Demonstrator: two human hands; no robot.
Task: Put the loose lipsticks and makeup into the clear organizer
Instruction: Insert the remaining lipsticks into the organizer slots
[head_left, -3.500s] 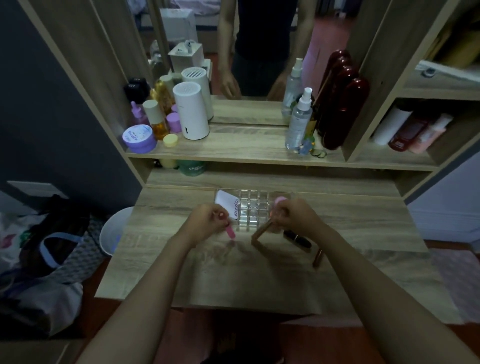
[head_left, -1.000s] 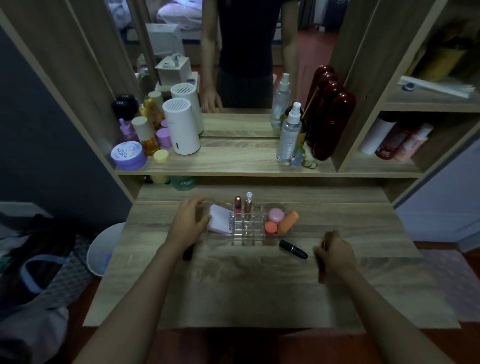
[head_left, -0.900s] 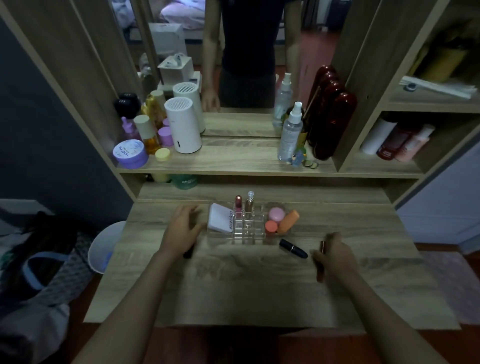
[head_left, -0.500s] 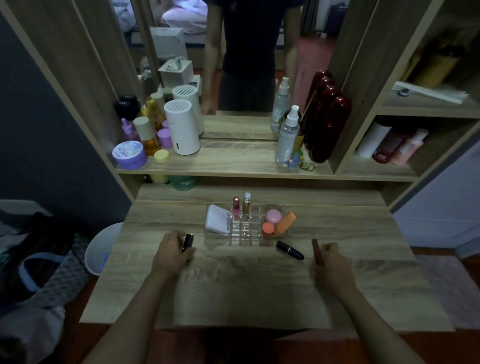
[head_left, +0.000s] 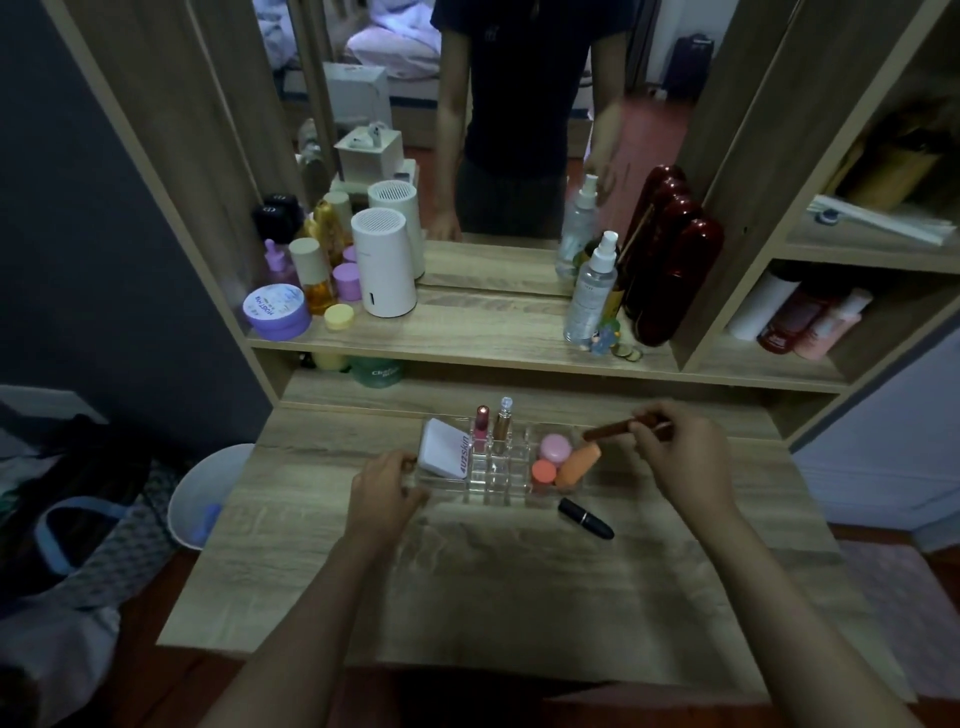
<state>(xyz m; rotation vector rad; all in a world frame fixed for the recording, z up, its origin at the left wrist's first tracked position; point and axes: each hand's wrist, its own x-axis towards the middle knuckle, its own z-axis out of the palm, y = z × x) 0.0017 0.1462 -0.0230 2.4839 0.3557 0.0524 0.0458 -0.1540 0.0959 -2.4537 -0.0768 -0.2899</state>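
Observation:
The clear organizer (head_left: 497, 484) stands at the back middle of the wooden desk (head_left: 519, 587). It holds a white compact (head_left: 443, 455), an upright pink lipstick (head_left: 480, 427), a gold tube (head_left: 503, 424), a pink round pot (head_left: 556, 448), a coral pot (head_left: 543, 471) and an orange sponge (head_left: 577, 464). My right hand (head_left: 680, 460) holds a slim brown-red tube (head_left: 609, 429) level, just above the organizer's right end. My left hand (head_left: 384, 493) is curled at the organizer's front left corner; the dark lipstick in it is almost hidden. A black lipstick (head_left: 586, 518) lies loose in front of the organizer.
The shelf above carries a white cylinder (head_left: 384, 270), a purple jar (head_left: 275, 310), a spray bottle (head_left: 589, 291) and dark red cases (head_left: 675, 270). A white bin (head_left: 205, 493) and bags (head_left: 62, 545) sit on the floor to the left.
My right hand lifted the brown-red tube off the desk and carried it back and left over the organizer. My left hand moved forward to the organizer's corner with the dark lipstick.

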